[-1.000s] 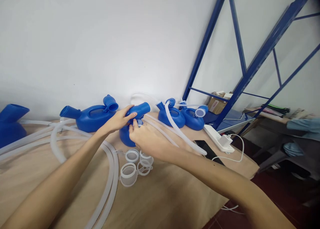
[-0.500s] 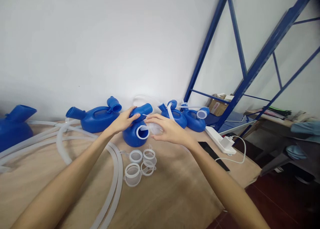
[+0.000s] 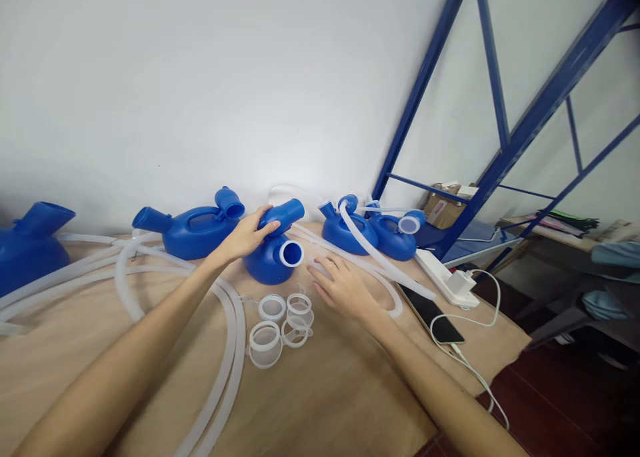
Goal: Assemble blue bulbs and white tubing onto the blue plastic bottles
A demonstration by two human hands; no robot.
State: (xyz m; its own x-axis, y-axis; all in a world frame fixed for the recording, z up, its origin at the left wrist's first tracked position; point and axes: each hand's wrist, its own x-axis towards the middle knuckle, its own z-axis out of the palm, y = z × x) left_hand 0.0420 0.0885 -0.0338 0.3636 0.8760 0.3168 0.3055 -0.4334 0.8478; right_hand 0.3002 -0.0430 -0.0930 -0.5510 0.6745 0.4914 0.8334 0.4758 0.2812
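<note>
A blue plastic bottle (image 3: 266,265) stands on the table, tilted, with a white-rimmed mouth (image 3: 291,253) facing me and to the right. My left hand (image 3: 250,234) is wrapped around the blue spout section at its top. Lower and to the right, my right hand (image 3: 340,284) hovers at or just over the tabletop with its fingers apart. Something translucent shows faintly by its fingertips; I cannot make out its shape or whether it is touched. In front of the bottle lie several translucent caps with rings (image 3: 266,344).
More blue bottles stand left (image 3: 200,234) and right (image 3: 350,234), some with white hoses. Long pale hoses (image 3: 233,337) curve over the table (image 3: 350,390). A phone (image 3: 433,314), power strip (image 3: 445,280) and white cable lie at the right, near a blue metal rack (image 3: 430,77).
My right hand has moved away from the bottle's mouth, down and to the right, and let go of the clear piece there. My left hand stays on the bottle. The view has shifted slightly.
</note>
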